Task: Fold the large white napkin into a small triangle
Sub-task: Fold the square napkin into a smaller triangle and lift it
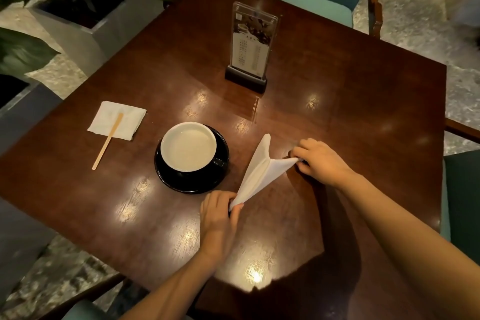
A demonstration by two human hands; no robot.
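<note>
Stretching between both hands, the large white cloth napkin [259, 171], already folded to a narrow triangle, is lifted off the dark polished wooden tabletop [337, 101]. The left hand [220, 213] has its grip closed on the near corner; the right hand [319, 158] pinches the far right corner. The third tip stands free, so uneven pull could likely let the layers slide and skew the crease. Just to the left sits a white cup on a black saucer [192, 161]; a swinging corner might catch it.
</note>
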